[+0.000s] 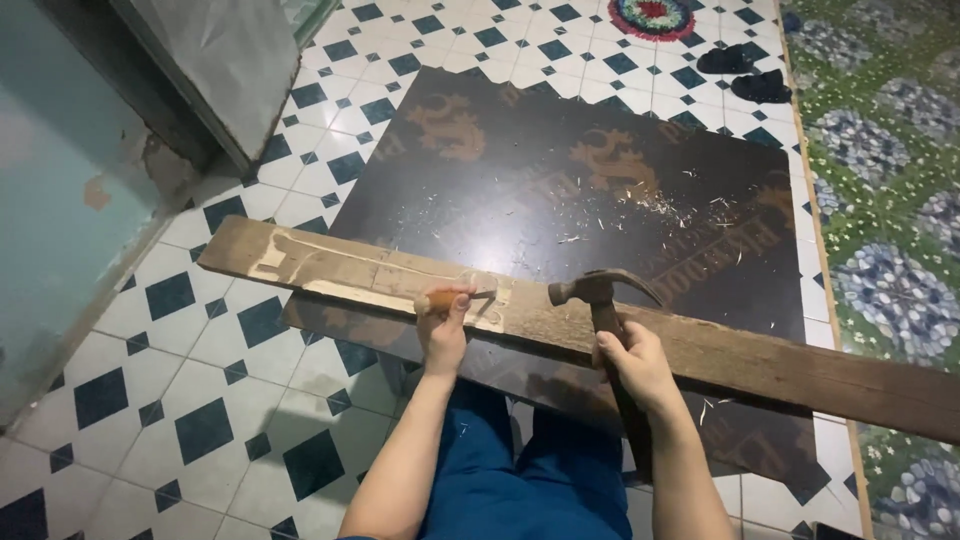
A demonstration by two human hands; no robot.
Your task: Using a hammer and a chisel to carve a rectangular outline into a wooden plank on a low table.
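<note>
Weathered brown wooden plank (700, 355): left hand (441, 325) pinches small nail (482, 294); right hand (640, 368) grips steel claw hammer (598, 290), poised for a square strike.

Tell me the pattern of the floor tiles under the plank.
White floor tiles with dark blue diamonds, large and small; clearest in the head view, left of the plank.

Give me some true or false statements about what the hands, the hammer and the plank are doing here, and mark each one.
1. The right hand grips a claw hammer by its handle. True.
2. The left hand lies flat on the tiled floor. False: it pinches a small chisel against the wooden plank.
3. The plank lies over a dark board. True.
4. The hammer's head rests on the chisel. False: it sits apart, to its right.
5. Wood shavings are scattered on the dark board. True.
</note>
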